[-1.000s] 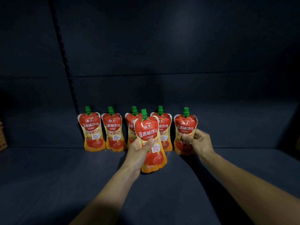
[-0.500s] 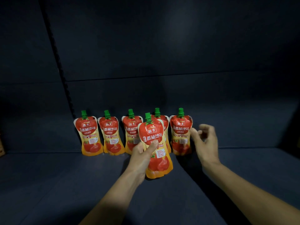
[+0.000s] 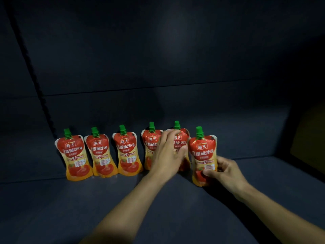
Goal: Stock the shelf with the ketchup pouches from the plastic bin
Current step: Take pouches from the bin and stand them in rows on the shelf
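Shelf [image 3: 52,208]: we count six ketchup pouches [image 3: 103,155] upright near the back wall. Our right hand [image 3: 226,173] grips the rightmost pouch [image 3: 203,154]; left hand [image 3: 168,155] spread, grasping nothing. Shelf clear rightward and frontward.

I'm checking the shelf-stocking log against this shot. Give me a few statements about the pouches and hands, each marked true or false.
1. Six ketchup pouches stand on the shelf. True.
2. The right hand grips the rightmost pouch near its bottom. True.
3. The left hand holds a pouch lifted off the shelf. False: it is spread open in front of the fourth pouch and fifth pouch, which stand in the row.
4. The pouch caps are red. False: every cap is green, like that of the leftmost pouch.
5. The plastic bin sits beside the pouches. False: no bin is in view.
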